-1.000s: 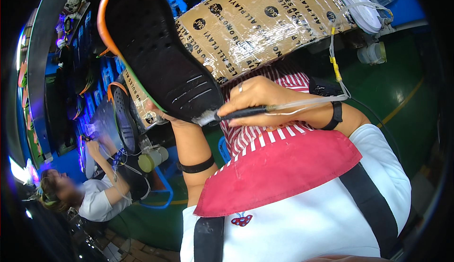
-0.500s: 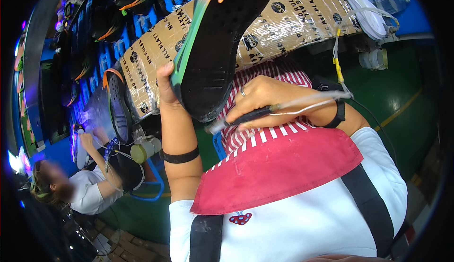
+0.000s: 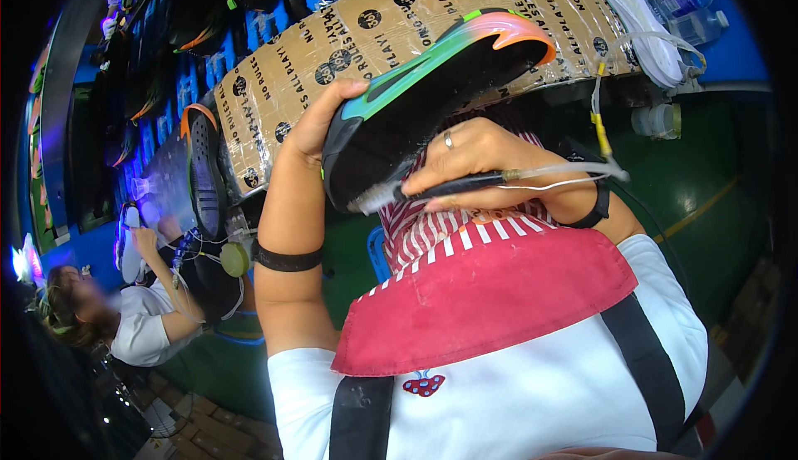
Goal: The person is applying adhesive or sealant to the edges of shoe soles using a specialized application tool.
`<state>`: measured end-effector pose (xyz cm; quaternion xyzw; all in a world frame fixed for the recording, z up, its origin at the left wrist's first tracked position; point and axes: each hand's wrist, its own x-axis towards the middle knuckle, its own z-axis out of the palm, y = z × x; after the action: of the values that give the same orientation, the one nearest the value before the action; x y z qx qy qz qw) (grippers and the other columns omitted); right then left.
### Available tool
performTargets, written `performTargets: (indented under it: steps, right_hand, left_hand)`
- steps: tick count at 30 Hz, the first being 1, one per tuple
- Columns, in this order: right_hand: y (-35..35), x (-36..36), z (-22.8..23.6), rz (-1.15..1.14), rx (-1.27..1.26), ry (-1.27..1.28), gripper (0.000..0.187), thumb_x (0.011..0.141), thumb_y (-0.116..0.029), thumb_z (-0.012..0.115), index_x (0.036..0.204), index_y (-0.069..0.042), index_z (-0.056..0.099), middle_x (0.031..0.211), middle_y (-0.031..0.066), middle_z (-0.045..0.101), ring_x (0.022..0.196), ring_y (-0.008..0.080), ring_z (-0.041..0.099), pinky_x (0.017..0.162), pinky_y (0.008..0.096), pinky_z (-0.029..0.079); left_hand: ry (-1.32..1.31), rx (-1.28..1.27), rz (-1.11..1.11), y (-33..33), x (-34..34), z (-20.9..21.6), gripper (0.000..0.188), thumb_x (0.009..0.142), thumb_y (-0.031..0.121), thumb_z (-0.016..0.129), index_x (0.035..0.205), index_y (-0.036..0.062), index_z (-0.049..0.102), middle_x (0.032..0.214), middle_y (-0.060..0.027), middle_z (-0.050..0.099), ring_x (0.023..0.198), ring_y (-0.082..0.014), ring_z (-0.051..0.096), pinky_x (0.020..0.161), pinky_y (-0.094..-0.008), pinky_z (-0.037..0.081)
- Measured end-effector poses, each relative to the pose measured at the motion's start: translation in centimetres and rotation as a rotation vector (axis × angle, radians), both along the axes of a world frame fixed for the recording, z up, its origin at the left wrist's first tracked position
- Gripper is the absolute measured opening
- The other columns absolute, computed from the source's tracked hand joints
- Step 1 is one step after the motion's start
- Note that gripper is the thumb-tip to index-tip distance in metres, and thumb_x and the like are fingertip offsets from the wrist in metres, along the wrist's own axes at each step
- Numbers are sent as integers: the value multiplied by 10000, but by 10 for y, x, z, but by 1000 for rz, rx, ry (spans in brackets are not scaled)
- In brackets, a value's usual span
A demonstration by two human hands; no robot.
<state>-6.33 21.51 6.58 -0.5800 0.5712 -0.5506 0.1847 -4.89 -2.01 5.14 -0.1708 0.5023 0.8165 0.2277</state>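
Note:
My left hand (image 3: pixel 328 115) grips a shoe sole (image 3: pixel 416 119) by the side near its heel, thumb on the outer edge. The sole has a black inner face and a green, blue and orange side wall; it is tilted, toe up to the right. My right hand (image 3: pixel 478 157) is closed around the black handle of a brush (image 3: pixel 457 186) joined to a thin clear tube. Its pale bristles lie against the lower heel rim of the sole. Which fingers of my left hand wrap behind the sole is hidden.
Printed cardboard under clear film (image 3: pixel 266 86) covers the bench ahead. White soles (image 3: pixel 636 19) and plastic bottles (image 3: pixel 694 11) lie at the far right. Another black sole (image 3: pixel 204 169) stands at left, near a seated co-worker (image 3: pixel 150 319). The tube's yellow connector (image 3: pixel 597 123) hangs by my right wrist.
My left hand has turned and tipped the sole, so its toe now points right and its coloured side wall shows. The brush has moved slightly left and up onto the heel rim.

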Motion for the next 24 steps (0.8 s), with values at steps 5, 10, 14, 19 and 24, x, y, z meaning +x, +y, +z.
performTargets:
  steps: [5,10,14,19,24]
  right_hand:
    - [-2,5,-6,-60,87,162,205,710,-114,713,907,-74,676,683,120,595,624,284,581,576,351,475]
    - [8,-9,8,48,59,24,190,714,-116,708,892,-54,681,720,133,628,658,292,605,588,339,485]
    - [2,-2,-1,-98,51,201,207,717,-127,704,917,-79,686,692,134,621,638,291,604,581,337,481]
    - [15,-9,7,29,136,185,229,717,-141,707,935,-78,675,647,115,594,604,280,586,572,327,476]
    - [15,-6,10,-135,30,259,202,720,-135,684,914,-88,656,628,100,561,608,258,581,527,342,455]
  left_hand:
    - [-40,-142,-154,5,-6,10,387,781,332,621,979,-1,633,888,-75,643,743,-109,589,681,-210,467]
    - [-76,-332,-203,4,-3,23,424,768,387,641,992,27,637,901,-44,633,779,-109,577,710,-213,451]
    - [-83,-419,-223,8,-5,35,416,767,401,643,999,56,642,919,-35,629,806,-105,568,739,-223,446]
    - [-116,-460,-280,-6,-5,34,415,769,409,636,995,61,641,921,-25,623,795,-92,552,729,-217,432]
    - [-79,-503,-229,-5,-3,43,416,776,408,623,999,57,638,908,-21,620,789,-92,550,719,-211,426]
